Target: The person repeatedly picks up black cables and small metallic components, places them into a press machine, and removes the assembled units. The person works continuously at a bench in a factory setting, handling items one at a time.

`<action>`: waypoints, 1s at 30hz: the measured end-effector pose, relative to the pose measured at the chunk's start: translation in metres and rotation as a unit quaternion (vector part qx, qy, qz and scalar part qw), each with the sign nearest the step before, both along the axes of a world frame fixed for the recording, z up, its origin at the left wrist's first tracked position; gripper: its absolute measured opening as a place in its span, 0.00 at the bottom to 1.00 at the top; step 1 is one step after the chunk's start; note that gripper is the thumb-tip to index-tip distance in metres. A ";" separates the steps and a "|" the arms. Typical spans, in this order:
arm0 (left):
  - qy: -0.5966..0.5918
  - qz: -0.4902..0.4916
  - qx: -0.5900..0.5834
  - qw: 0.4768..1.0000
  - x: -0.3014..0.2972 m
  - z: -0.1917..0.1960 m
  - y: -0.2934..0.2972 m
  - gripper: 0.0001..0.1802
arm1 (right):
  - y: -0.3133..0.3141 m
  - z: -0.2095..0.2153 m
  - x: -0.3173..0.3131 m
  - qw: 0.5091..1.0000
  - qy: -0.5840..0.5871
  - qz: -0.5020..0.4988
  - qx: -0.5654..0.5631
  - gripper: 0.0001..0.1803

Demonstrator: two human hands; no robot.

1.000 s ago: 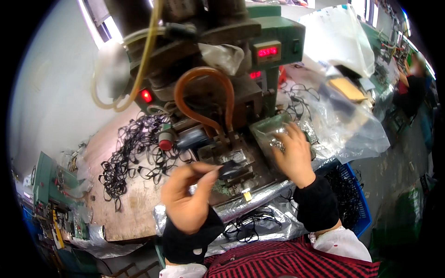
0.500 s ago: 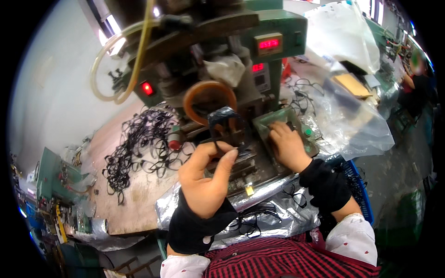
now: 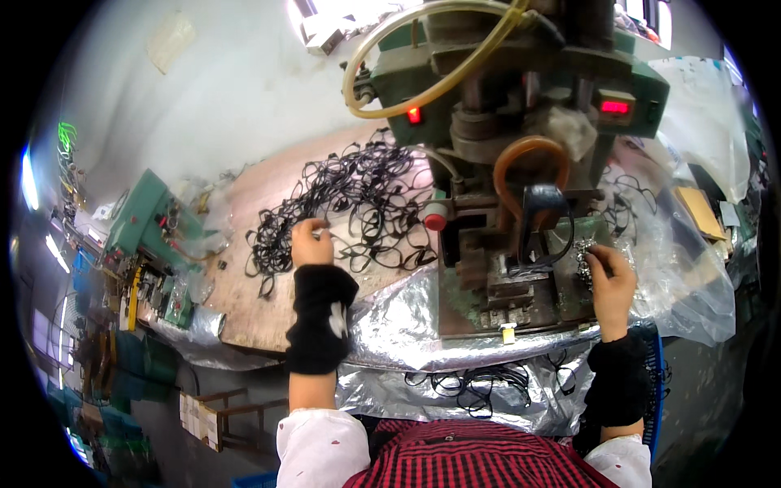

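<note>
Standing at the far right part of the worktop (image 3: 244, 301), a big green press machine (image 3: 521, 89) fills the upper right of the view, with a yellowish hose (image 3: 382, 45) looping over its top and two red lights on its front. An orange-brown curved tube (image 3: 529, 154) hangs under its head, and below it a black cable piece (image 3: 541, 220) sits in the tooling area.

Silver foil sheeting (image 3: 399, 317) covers the near edge of the worktop and hangs down over it; some black loops (image 3: 480, 382) lie in its fold. Clear plastic bags (image 3: 691, 276) are spread at the right edge.

On the bare wooden part, left of the machine, lies a wide tangled pile of black wire loops (image 3: 358, 203). The left hand (image 3: 311, 242) rests at the near left side of this pile, with the fingers curled down onto the loops and closed around some strands, as far as one can see. A black wrist sleeve (image 3: 319, 317) covers the forearm behind it.

The right hand (image 3: 610, 281) is at the right side of the machine base, next to a small heap of shiny metal parts (image 3: 582, 259). Its fingertips are pinched together touching this heap; whether they really hold a part cannot be told. A red round button (image 3: 436, 220) is on the machine's left side, near the pile.
</note>
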State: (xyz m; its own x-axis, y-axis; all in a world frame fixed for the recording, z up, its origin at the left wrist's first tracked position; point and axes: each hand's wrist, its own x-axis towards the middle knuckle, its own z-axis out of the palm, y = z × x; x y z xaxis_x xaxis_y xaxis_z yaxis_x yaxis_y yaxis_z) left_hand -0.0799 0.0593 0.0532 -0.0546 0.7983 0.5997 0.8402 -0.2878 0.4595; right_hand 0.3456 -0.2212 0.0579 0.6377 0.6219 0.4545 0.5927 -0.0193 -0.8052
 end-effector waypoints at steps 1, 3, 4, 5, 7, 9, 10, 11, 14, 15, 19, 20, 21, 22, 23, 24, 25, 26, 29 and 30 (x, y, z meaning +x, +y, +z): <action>-0.016 0.062 -0.083 0.994 -0.010 -0.020 0.026 0.08 | 0.005 0.007 -0.006 1.000 -0.003 0.016 -0.005 0.08; 0.028 0.119 -0.205 0.971 -0.021 -0.064 0.069 0.16 | 0.007 0.003 -0.003 0.999 0.045 0.006 0.000 0.08; -0.005 0.093 -0.297 0.950 -0.008 -0.069 0.070 0.20 | 0.007 -0.002 0.002 0.998 0.067 -0.006 0.000 0.08; 0.033 0.095 -0.325 0.940 -0.020 -0.085 0.076 0.21 | 0.005 -0.011 0.007 0.997 0.069 -0.016 -0.020 0.08; 0.086 0.146 -0.329 0.929 -0.030 -0.111 0.082 0.27 | -0.013 -0.021 0.007 0.999 -0.010 -0.047 0.001 0.07; 0.136 0.067 -0.410 0.899 -0.031 -0.081 0.052 0.35 | -0.039 -0.030 0.011 0.992 -0.101 -0.079 0.008 0.07; 0.161 0.041 -0.454 0.876 -0.017 -0.066 0.040 0.37 | -0.058 -0.028 0.010 0.987 -0.110 -0.117 -0.014 0.07; 0.137 0.038 -0.434 0.890 -0.016 -0.059 0.024 0.39 | -0.072 -0.032 0.011 0.987 -0.092 -0.133 -0.004 0.07; 0.181 0.013 -0.373 0.910 -0.019 -0.071 0.006 0.38 | -0.086 -0.030 0.004 0.991 0.002 -0.129 0.018 0.07; 0.196 0.006 -0.408 0.892 -0.018 -0.066 0.005 0.36 | -0.082 -0.024 -0.003 0.994 0.022 -0.101 0.024 0.07; 0.131 -0.093 -0.444 0.881 -0.015 -0.041 -0.003 0.21 | -0.042 0.031 -0.049 0.998 -0.005 0.059 0.036 0.11; 0.022 -0.166 -0.464 0.870 0.005 -0.022 -0.019 0.17 | -0.029 0.046 -0.058 0.994 0.023 0.087 0.064 0.12; -0.099 -0.236 -0.455 0.853 0.024 -0.003 -0.043 0.11 | -0.014 0.053 -0.063 0.990 0.018 0.103 0.092 0.12; -0.219 -0.306 -0.444 0.813 0.045 0.014 -0.068 0.05 | 0.003 0.049 -0.066 0.986 0.028 0.101 0.129 0.13; -0.242 -0.355 -0.375 0.821 0.061 0.026 -0.092 0.04 | 0.018 0.043 -0.064 0.986 0.039 0.101 0.130 0.14; -0.269 -0.394 -0.300 0.826 0.071 0.037 -0.116 0.06 | 0.035 0.028 -0.066 0.964 0.133 0.144 0.178 0.15; -0.330 -0.387 -0.258 0.822 0.080 0.045 -0.137 0.07 | 0.037 0.034 -0.072 0.957 0.178 0.160 0.166 0.16; -0.391 -0.378 -0.213 0.812 0.084 0.049 -0.150 0.08 | 0.040 0.039 -0.077 0.947 0.221 0.177 0.155 0.17; -0.437 -0.327 -0.191 0.816 0.088 0.034 -0.153 0.08 | 0.035 0.038 -0.079 0.923 0.282 0.192 0.177 0.18; -0.444 -0.307 -0.181 0.822 0.094 0.033 -0.151 0.08 | 0.038 0.038 -0.075 0.930 0.271 0.201 0.146 0.21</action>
State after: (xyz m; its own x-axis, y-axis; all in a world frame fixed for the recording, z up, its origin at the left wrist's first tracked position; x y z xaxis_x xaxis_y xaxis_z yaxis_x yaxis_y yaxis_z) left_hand 0.0141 -0.0913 0.0866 0.1378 0.9564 0.2574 -0.1253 -0.2410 0.9624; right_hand 0.2709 -0.1827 0.0958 0.5650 0.7599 0.3215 0.0099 0.3833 -0.9236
